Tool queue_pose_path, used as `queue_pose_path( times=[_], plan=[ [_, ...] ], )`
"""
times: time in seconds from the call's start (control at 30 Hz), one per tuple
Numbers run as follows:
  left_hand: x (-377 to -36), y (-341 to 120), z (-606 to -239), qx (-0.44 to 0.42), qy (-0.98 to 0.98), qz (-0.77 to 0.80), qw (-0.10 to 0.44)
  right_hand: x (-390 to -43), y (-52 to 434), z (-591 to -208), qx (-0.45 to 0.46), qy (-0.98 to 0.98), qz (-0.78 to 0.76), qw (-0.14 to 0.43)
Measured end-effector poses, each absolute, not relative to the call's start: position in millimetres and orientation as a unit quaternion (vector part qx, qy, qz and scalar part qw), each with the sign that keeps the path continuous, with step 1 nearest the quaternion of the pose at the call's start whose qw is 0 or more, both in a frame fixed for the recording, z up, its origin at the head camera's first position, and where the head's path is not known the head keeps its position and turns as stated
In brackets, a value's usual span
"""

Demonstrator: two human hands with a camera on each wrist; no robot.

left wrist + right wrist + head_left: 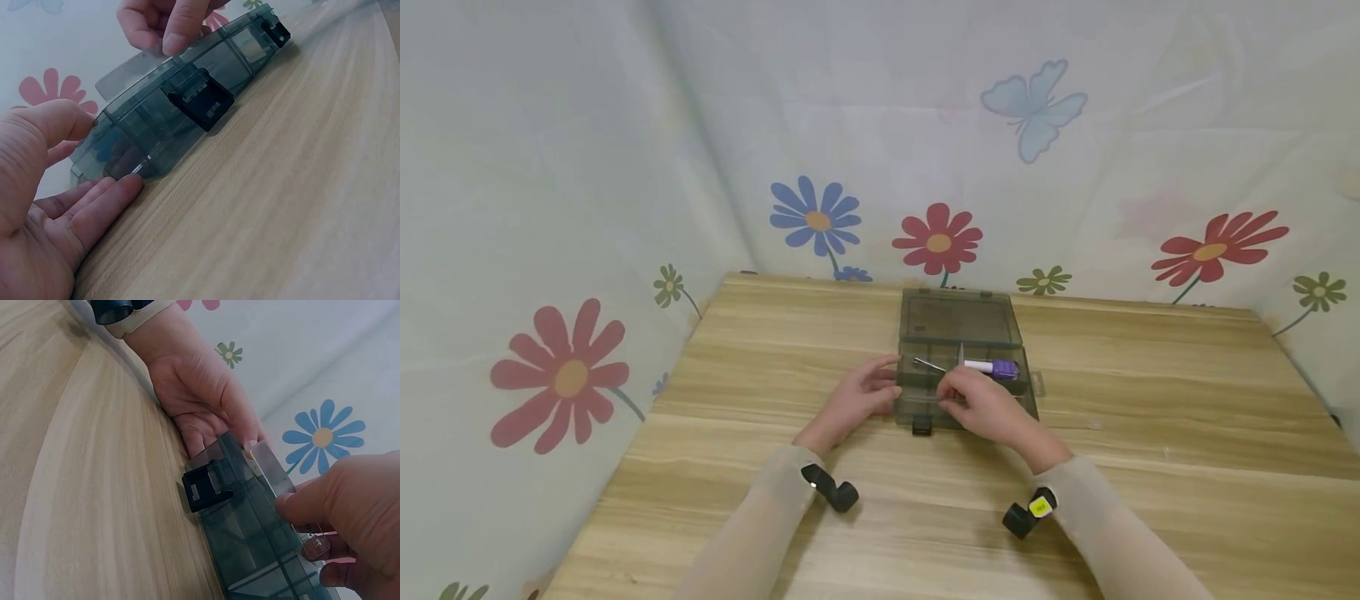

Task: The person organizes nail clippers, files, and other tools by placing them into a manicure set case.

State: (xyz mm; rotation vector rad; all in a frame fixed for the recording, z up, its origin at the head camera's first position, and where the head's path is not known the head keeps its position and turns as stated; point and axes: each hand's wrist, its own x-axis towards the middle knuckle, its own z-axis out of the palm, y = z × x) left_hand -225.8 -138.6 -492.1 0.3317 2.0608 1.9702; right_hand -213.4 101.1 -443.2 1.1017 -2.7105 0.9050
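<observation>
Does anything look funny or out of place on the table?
Maybe one: a small see-through thing, too faint to name, lies on the table outside the box, while the purple thing is inside. Nothing looks spilled.

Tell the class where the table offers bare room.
Bare wooden tabletop lies between the sleeves, left of the divided plastic box, and right of it, behind the small clear item. The box is crowded: left hand at its side, right hand over its compartments, purple-and-white item inside.

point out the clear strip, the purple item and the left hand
clear strip [271,467]: right wrist view, on its flat face
purple item [1005,369]: head view, on its purple end
left hand [856,398]: head view, on its middle
</observation>
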Motion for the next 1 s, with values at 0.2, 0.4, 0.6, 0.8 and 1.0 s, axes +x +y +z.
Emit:
queue_pose_path(
  times=[0.2, 0.4, 0.6, 0.8, 1.0],
  plan=[
    [-228, -137, -498, 0.113, 0.720, 0.673, 0.126, -214, 96, -444, 0.358, -0.892, 0.273, 0.036],
    [-227, -137, -497, 0.106, 0.716, 0.678, 0.127, -215, 92, -446, 0.356, -0.895, 0.267, 0.023],
    [-227, -136, -495, 0.111, 0.714, 0.679, 0.129, -215, 94, -444, 0.359, -0.893, 0.270, 0.027],
    [-223, -137, -484, 0.127, 0.712, 0.676, 0.137, -211, 99, -439, 0.364, -0.885, 0.287, 0.043],
    [-216, -137, -468, 0.132, 0.712, 0.673, 0.151, -207, 107, -436, 0.346, -0.892, 0.288, 0.048]
  ],
)
